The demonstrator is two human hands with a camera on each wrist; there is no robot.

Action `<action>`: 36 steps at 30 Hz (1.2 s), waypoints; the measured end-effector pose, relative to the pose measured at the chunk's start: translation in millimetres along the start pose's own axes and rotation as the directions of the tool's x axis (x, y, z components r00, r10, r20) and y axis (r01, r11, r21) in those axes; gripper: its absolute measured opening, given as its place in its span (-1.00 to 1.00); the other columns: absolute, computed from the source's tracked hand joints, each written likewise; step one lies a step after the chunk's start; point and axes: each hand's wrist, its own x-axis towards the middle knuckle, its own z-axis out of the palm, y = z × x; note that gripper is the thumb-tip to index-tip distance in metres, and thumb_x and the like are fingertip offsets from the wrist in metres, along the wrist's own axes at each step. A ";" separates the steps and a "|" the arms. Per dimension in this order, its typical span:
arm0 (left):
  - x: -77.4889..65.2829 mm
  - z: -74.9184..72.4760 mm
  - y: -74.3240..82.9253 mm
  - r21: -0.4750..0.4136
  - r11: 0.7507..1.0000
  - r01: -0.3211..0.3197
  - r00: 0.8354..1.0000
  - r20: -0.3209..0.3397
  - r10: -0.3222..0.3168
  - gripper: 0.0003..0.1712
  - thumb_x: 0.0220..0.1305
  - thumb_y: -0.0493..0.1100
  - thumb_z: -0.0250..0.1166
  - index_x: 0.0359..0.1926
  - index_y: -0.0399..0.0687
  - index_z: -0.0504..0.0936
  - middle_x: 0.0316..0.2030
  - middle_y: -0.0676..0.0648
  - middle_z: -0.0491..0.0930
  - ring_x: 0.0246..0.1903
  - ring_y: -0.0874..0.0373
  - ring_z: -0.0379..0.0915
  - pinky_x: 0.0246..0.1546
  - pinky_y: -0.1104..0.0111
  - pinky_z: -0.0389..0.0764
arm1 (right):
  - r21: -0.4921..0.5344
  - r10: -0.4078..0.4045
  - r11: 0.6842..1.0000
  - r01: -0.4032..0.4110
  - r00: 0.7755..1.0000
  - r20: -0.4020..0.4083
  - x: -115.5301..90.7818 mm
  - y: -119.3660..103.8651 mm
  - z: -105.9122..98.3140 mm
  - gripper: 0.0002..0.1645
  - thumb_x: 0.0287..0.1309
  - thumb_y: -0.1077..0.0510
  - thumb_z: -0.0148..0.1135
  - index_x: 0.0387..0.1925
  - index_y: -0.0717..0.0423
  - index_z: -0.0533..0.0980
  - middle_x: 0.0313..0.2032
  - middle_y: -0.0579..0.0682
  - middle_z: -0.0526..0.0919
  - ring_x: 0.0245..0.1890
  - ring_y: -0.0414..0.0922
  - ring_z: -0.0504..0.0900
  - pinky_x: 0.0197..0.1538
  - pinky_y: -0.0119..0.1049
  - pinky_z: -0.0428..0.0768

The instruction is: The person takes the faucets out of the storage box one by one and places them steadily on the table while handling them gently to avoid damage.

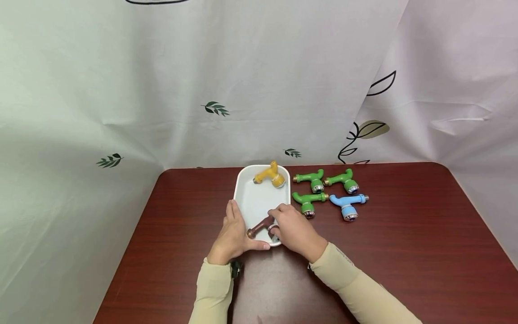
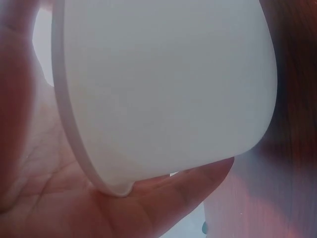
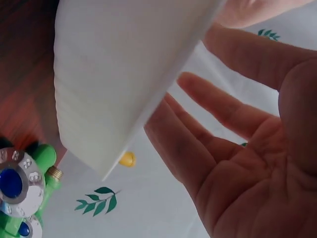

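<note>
A white plastic tray [image 1: 259, 200] sits on the table with a yellow tap [image 1: 272, 174] at its far end. Inside its near end, my right hand [image 1: 295, 228] grips a brown tap [image 1: 261, 226], whose brass threaded end points left. That hand reaches over the tray's right rim, and its fingers hide part of the tap. Against the near left corner of the tray lies my left hand [image 1: 234, 234], fingers straight along the side and thumb stretched along the near rim. In the left wrist view this hand [image 2: 163, 203] touches the tray's outer wall [image 2: 168, 94].
Right of the tray lie several green taps, one [image 1: 311, 179] close to its rim, and a light blue tap [image 1: 349, 204]. The dark red wooden table [image 1: 404, 252] ends at a white patterned curtain [image 1: 259, 81] behind.
</note>
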 end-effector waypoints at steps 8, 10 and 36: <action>-0.6 0.5 -0.9 -0.006 1.000 0.000 1.000 0.000 0.000 0.84 -0.44 0.24 0.74 0.48 -0.58 -0.35 0.50 -0.51 -0.32 0.43 -0.49 -0.11 0.36 -0.09 0.21 | -0.121 -0.027 0.992 0.035 0.997 0.071 7.8 -3.9 6.1 -0.72 0.08 0.22 0.49 -0.15 0.21 0.67 -0.35 0.06 0.58 -0.28 0.03 0.59 -0.25 -0.08 0.62; -0.7 0.4 -1.1 -0.010 1.000 0.001 1.000 0.000 -0.001 0.84 -0.44 0.24 0.75 0.49 -0.57 -0.35 0.50 -0.51 -0.32 0.43 -0.49 -0.10 0.36 -0.09 0.22 | -0.163 -0.015 0.986 0.027 0.997 0.077 10.2 -5.7 7.2 -0.76 0.08 0.21 0.48 -0.19 0.18 0.68 -0.38 0.06 0.58 -0.32 0.03 0.60 -0.31 -0.08 0.63; -1.3 -0.8 -0.3 -0.014 1.000 -0.021 1.000 0.003 0.021 0.82 -0.40 0.24 0.74 0.48 -0.58 -0.36 0.50 -0.51 -0.32 0.44 -0.48 -0.12 0.36 -0.09 0.21 | -0.308 0.036 0.950 0.050 0.963 0.267 26.5 -9.6 16.0 -0.61 -0.02 0.02 0.58 -0.22 0.13 0.63 -0.36 0.03 0.69 -0.38 0.04 0.70 -0.35 -0.06 0.65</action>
